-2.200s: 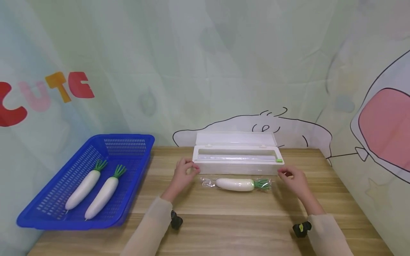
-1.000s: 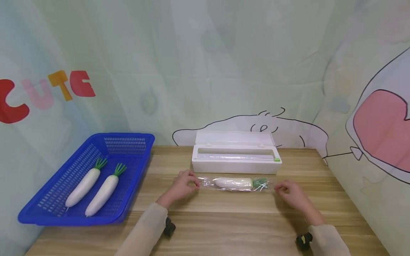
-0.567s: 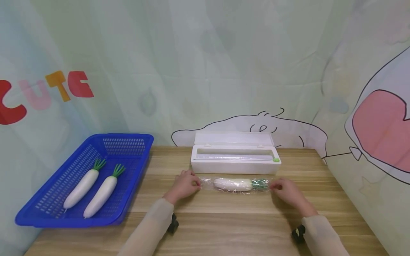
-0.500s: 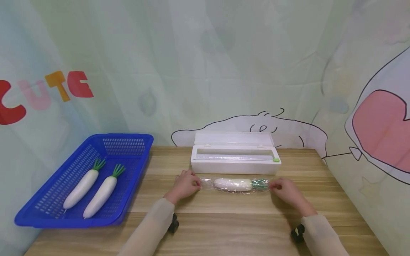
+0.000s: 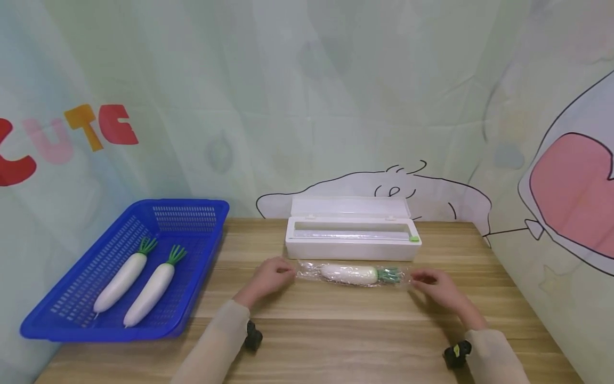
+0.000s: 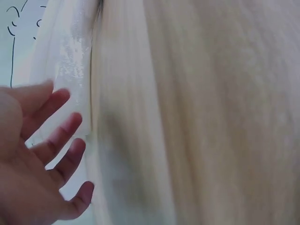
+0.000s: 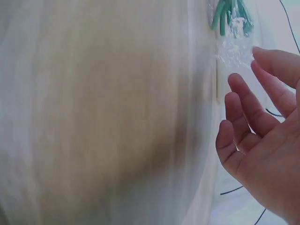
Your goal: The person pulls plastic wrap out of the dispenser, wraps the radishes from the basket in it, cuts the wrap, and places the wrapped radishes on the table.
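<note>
Pinching crinkled film [image 5: 309, 271] round white, green-topped radish [image 5: 349, 273] with left grip [image 5: 269, 277], right grip [image 5: 437, 287]; neighbouring box [image 5: 352, 250] at twelve o'clock, basket [image 5: 110, 334] at nine.

Left hand [image 5: 269, 277], right hand [image 5: 440, 289] apart, both pinching.

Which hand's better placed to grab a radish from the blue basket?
Probably the left hand: it's nearer the blue basket; the right hand is farther off, past the wrapped radish.
</note>
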`<control>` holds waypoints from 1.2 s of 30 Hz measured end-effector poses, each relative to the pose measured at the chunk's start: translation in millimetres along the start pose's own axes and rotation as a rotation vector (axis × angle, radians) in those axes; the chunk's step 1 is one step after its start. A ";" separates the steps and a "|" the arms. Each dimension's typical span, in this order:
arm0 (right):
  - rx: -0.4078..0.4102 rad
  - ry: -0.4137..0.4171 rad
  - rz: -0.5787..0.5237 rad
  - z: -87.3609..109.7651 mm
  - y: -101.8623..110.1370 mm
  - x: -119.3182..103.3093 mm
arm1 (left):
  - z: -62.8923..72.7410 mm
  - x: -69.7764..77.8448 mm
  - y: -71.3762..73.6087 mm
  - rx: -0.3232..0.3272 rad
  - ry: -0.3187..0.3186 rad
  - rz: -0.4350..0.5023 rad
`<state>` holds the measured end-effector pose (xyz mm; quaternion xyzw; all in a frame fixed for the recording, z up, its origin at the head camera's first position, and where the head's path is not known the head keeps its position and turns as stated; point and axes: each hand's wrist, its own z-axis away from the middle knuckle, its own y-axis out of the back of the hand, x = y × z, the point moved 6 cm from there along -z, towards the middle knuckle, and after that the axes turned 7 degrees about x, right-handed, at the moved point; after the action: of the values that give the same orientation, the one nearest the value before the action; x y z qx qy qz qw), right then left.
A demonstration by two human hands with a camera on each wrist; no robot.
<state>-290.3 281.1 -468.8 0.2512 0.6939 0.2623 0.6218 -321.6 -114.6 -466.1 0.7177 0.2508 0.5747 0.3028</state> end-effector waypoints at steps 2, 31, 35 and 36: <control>0.019 -0.024 0.011 0.2 5.5 0.2 | -0.2 3.3 4.9 0.040 -0.013 -0.022; -0.008 0.217 0.182 -18.2 -11.4 -15.2 | -16.3 41.7 -35.2 -0.005 -0.219 -0.297; 0.000 0.232 0.182 -19.5 -10.2 -15.0 | -16.3 43.0 -35.0 0.006 -0.221 -0.282; 0.001 0.235 0.180 -19.5 -9.5 -14.9 | -16.2 43.2 -34.8 0.009 -0.226 -0.280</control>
<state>-308.4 263.0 -462.6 0.2801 0.7368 0.3444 0.5101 -328.6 -57.6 -459.6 0.7372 0.3152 0.4416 0.4027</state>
